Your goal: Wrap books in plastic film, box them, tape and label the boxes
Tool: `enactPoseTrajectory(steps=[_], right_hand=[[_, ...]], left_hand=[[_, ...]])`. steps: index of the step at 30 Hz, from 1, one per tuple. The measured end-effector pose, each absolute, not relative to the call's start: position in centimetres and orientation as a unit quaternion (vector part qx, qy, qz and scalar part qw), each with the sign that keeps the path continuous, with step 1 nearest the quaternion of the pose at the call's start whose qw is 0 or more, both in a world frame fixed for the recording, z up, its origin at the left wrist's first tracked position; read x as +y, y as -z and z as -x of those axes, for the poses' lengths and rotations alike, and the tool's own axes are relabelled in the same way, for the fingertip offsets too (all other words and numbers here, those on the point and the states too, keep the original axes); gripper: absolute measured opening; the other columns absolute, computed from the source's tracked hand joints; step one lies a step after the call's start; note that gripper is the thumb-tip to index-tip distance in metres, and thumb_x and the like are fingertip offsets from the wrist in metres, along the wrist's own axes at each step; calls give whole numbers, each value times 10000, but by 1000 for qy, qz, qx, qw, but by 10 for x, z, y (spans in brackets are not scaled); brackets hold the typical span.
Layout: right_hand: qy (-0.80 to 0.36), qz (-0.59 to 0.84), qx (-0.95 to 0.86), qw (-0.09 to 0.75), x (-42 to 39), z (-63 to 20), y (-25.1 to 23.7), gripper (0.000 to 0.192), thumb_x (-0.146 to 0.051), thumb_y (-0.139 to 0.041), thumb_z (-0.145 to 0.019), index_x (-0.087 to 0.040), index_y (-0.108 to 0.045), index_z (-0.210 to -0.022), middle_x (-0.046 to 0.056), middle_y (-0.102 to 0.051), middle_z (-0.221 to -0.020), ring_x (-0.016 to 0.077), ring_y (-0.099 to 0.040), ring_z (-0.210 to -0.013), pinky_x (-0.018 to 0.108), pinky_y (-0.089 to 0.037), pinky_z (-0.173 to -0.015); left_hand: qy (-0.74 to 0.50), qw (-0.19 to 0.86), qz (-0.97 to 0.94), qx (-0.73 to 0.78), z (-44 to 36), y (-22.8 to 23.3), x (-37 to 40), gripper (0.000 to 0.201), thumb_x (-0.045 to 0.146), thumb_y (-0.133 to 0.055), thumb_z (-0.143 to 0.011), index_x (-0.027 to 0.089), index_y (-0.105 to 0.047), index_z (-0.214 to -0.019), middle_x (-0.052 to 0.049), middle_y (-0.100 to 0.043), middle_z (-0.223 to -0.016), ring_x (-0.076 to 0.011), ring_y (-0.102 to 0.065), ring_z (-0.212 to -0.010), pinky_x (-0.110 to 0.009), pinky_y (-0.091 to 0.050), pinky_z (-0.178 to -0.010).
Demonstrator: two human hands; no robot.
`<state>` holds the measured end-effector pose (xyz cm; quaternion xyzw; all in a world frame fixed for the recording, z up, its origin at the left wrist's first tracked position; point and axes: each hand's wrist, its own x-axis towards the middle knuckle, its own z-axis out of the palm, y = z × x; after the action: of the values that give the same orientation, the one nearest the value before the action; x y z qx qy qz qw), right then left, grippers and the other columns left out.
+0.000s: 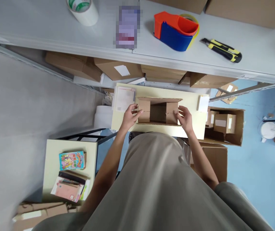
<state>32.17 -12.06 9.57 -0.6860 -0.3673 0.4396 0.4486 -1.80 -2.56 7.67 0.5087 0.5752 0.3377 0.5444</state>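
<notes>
A small brown cardboard box (158,123) sits on the pale yellow table (192,130) in front of me. Its two short end flaps are folded inward, its long flaps stand out at front and back, and a dark gap shows between the end flaps. At the box's left end, my left hand (130,118) grips the edge, thumb on the flap. My right hand (185,119) does the same at the right end, thumb over that flap. The fingertips behind the edges are partly hidden.
Above the table, a grey shelf (55,29) holds a tape roll (88,14), a tape dispenser (173,33) and a utility knife (221,49). Large open cartons (240,128) stand at the right. A side table (52,154) with booklets is at the lower left.
</notes>
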Motion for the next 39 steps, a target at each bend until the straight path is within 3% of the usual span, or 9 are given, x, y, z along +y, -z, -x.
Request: enactPoseTrajectory(steps=[6, 10, 13, 17, 21, 24, 28, 33, 39], right_hand=[[-418, 657, -473, 411, -138, -343, -122, 500, -782, -851, -959, -347, -829, -1205, 120, -678, -1581, 376, -659, -1516, 613, -627, -1235], [-512, 593, -528, 327, -148, -362, -130, 869, -803, -1037, -723, -411, -805, -1464, 89, -486, -1852, 457, -441, -1732, 712, -428, -1397], [-539, 579, -533, 300, -147, -370, -130, 989, -765, -1085, -670, -417, -781, -1543, 85, -469, -1875, 475, -388, -1765, 724, -363, -1433], [-543, 573, -526, 316, -141, -368, -127, 867, -770, -1053, -725, -374, -831, -1463, 102, -559, -1807, 457, -518, -1689, 696, -446, -1397], [-455, 640, -500, 364, -133, -357, -114, 642, -798, -889, -918, -310, -825, -1330, 133, -756, -1530, 372, -754, -1400, 645, -621, -1244], [-423, 673, -488, 361, -127, -352, -103, 851, -838, -869, -901, -302, -698, -1540, 148, -788, -1393, 360, -806, -1208, 628, -717, -1081], [-391, 669, -529, 347, -121, -355, -103, 1083, -809, -882, -902, -398, -432, -1797, 139, -670, -1584, 324, -810, -1134, 591, -750, -1020], [-353, 658, -582, 321, -122, -360, -112, 631, -814, -798, -981, -338, -777, -1394, 116, -665, -1503, 293, -822, -1045, 564, -771, -962], [-352, 655, -586, 322, -130, -355, -109, 588, -820, -681, -1064, -306, -832, -1307, 128, -726, -1462, 296, -819, -1080, 532, -781, -918]], left_hand=[[-262, 583, -559, 528, 58, -105, -46, 488, 492, -859, -909, 286, -742, -1335, -138, -600, -1703, -336, -733, -1430, -457, -695, -1065], [-185, 606, -617, 467, 77, -118, -53, 793, 373, -903, -841, 407, -688, -1603, -84, -353, -1915, -410, -434, -1747, -570, -571, -1297], [-168, 596, -638, 457, 69, -122, -51, 826, 451, -957, -843, 399, -687, -1621, -92, -369, -1911, -416, -378, -1777, -577, -533, -1339], [-185, 554, -659, 473, 51, -118, -47, 698, 629, -953, -872, 296, -784, -1461, -150, -586, -1744, -401, -558, -1655, -525, -575, -1297], [-219, 503, -642, 536, 40, -101, -43, 563, 582, -842, -996, 262, -722, -1443, -128, -784, -1399, -306, -800, -1271, -489, -650, -1168], [-220, 471, -642, 564, 36, -89, -39, 765, 416, -862, -983, 260, -550, -1663, -97, -793, -1254, -260, -825, -1081, -456, -684, -1062], [-254, 429, -695, 517, 33, -90, -32, 1018, 276, -850, -986, 339, -318, -1851, -114, -724, -1453, -228, -785, -1108, -419, -693, -1063], [-252, 393, -741, 483, 33, -97, -32, 463, 279, -773, -1053, 300, -747, -1514, -101, -656, -1470, -237, -771, -1204, -396, -739, -1031], [-276, 379, -731, 495, 23, -81, -40, 301, 351, -743, -1113, 255, -843, -1381, -89, -724, -1353, -176, -802, -1006, -350, -747, -965]])
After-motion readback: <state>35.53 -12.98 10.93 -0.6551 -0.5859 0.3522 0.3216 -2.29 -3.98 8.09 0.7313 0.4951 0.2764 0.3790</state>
